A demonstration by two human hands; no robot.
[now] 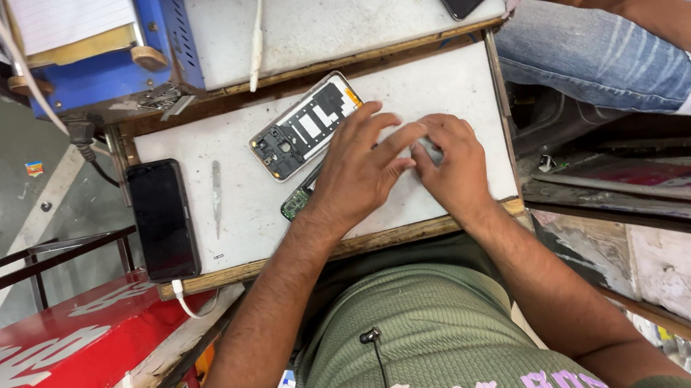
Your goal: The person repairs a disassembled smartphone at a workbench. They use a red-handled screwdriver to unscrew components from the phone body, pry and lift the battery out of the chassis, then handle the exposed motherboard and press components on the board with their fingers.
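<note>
together both hands, left hand (357,170) and right hand (452,166), press a circuit board (300,200).

A green circuit board (299,199) lies flat, mostly hidden, beside an opened phone frame (306,126).

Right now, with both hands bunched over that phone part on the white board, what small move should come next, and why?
Probably lift the left hand slightly: it covers most of the green-edged phone part, while the right hand pinches something small and grey beside it. The tweezers lie untouched to the left.
</note>
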